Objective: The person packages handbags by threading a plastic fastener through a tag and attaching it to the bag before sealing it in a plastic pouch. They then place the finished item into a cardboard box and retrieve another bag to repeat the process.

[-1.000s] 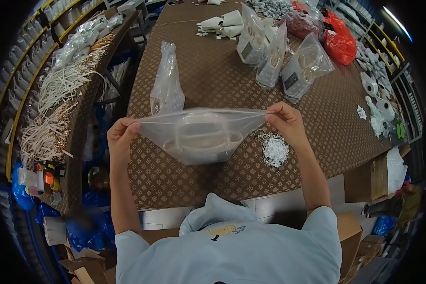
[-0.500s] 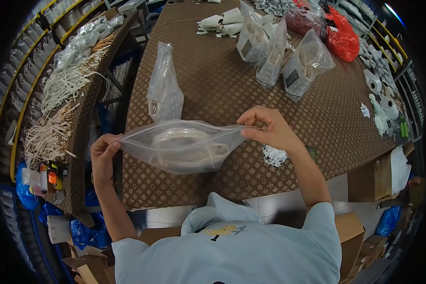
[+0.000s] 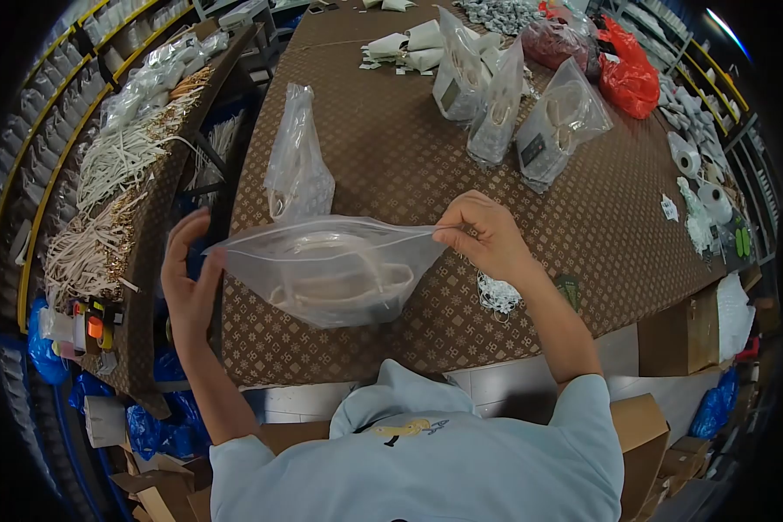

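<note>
Now the left hand (image 3: 190, 277) has opened from its pinch, fingers spread, thumb at the near corner of the clear bag (image 3: 322, 291); whether it touches is unclear. The right hand (image 3: 487, 237) still pinches the opposite corner. Between the hands, the bag hangs over the counter (image 3: 391, 174), a pale purse (image 3: 370, 285) inside. White strings (image 3: 498, 296) lie just below the right hand.

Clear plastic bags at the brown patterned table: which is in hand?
The nearest, wide frosted bag; the right hand pinches its corner, while the others go untouched.
</note>
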The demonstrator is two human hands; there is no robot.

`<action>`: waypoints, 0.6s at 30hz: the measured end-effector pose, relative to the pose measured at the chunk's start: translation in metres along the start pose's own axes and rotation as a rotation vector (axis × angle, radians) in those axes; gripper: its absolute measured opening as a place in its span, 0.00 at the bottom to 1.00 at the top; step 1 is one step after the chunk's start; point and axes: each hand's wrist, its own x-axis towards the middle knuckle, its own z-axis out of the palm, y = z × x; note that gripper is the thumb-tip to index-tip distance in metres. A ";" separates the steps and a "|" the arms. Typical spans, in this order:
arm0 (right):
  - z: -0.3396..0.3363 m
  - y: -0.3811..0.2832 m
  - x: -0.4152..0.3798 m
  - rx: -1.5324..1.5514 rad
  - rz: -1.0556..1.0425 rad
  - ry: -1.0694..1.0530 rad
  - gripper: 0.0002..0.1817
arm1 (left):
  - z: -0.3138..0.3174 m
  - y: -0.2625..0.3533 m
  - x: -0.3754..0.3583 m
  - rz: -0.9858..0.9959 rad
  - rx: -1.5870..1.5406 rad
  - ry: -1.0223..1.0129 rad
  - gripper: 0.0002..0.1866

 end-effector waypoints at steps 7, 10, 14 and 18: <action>0.006 0.000 0.003 -0.097 -0.173 0.023 0.07 | 0.139 0.066 0.010 0.606 0.352 -0.484 0.13; 0.003 -0.003 -0.001 -0.120 -0.109 0.063 0.06 | 0.149 0.063 0.015 0.642 0.323 -0.567 0.06; 0.004 -0.004 -0.004 -0.087 -0.086 0.087 0.06 | 0.151 0.064 0.012 0.674 0.360 -0.561 0.04; 0.002 -0.001 -0.004 -0.072 -0.075 0.074 0.05 | 0.159 0.063 0.009 0.724 0.488 -0.566 0.04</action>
